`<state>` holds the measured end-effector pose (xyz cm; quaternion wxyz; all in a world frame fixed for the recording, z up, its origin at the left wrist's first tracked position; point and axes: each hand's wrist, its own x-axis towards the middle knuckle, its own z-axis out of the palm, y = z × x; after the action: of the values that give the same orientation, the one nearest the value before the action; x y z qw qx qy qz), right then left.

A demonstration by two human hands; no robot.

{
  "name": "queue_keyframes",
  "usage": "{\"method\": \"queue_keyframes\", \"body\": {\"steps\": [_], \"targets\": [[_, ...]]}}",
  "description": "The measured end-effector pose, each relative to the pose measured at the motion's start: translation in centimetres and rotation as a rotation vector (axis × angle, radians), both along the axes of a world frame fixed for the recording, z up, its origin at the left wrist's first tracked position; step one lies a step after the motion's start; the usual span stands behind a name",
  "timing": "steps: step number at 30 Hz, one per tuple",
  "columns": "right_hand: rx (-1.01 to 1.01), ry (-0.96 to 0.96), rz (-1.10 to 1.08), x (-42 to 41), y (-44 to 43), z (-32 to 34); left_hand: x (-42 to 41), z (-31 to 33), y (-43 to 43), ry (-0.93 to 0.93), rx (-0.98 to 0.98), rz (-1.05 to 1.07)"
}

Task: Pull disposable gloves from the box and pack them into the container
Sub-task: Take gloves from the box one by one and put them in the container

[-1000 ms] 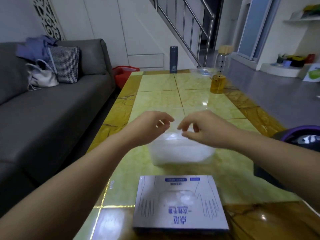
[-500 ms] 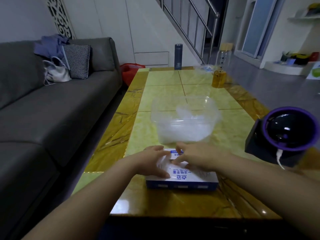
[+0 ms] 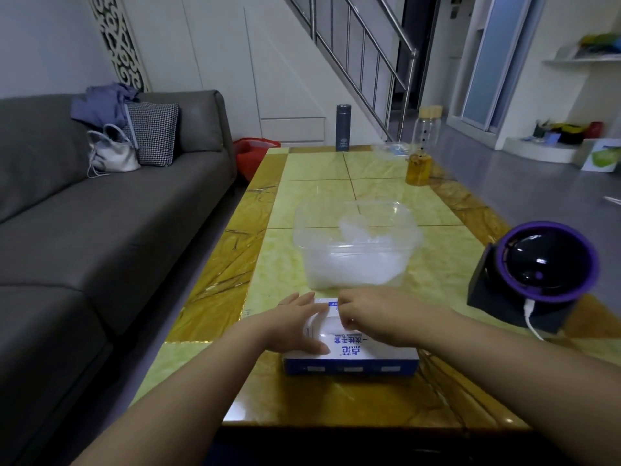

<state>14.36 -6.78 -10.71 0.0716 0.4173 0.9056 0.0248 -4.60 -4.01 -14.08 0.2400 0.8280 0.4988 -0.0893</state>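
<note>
As judged from the heaped gloves [image 3: 356, 240], progress: partly done; more pulls likely left.
box [image 3: 369, 356]: lower centre, on worktop [image 3: 316, 186], near its front edge.
container [image 3: 297, 230]: centre frame, just beyond box, holding the crumpled gloves.
left hand [image 3: 295, 326]: fingers straight, pressing flat on box top.
right hand [image 3: 373, 319]: fingers curled at box opening; glove pinched or not, cannot tell.

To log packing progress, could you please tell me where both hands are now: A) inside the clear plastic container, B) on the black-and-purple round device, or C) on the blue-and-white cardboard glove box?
C: the left hand lies flat on the blue-and-white cardboard glove box and the right hand rests at its top opening.
</note>
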Motion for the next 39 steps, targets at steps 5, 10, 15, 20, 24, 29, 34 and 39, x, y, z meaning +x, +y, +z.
{"method": "queue_keyframes", "body": {"steps": [5,10,15,20,24,29,34,39], "targets": [[-0.065,0.225,-0.194,1.1,0.4,0.1,0.0,0.1,-0.2,-0.006,-0.002,-0.009],[-0.036,0.098,-0.233,-0.1,0.0,-1.5,0.0,0.1,-0.2,-0.013,0.005,-0.007],[-0.018,0.289,-0.282,-0.1,1.1,1.3,-0.1,0.1,-0.1,-0.004,0.009,-0.020],[0.179,0.808,-0.385,1.6,2.6,9.6,0.2,0.7,-0.3,0.003,0.028,-0.007],[0.095,0.830,-0.393,2.5,1.9,13.5,0.0,2.8,-0.7,-0.283,0.015,0.102],[-0.048,0.838,-0.407,2.6,1.0,13.4,0.2,6.3,-1.1,-1.105,-0.403,0.312],[-0.142,0.835,-0.416,1.8,0.8,12.1,2.4,7.8,-0.8,-1.512,-0.410,0.474],[-0.302,1.110,-0.656,1.4,0.5,9.5,3.4,8.7,-1.0,-1.742,-0.425,0.599]]}}
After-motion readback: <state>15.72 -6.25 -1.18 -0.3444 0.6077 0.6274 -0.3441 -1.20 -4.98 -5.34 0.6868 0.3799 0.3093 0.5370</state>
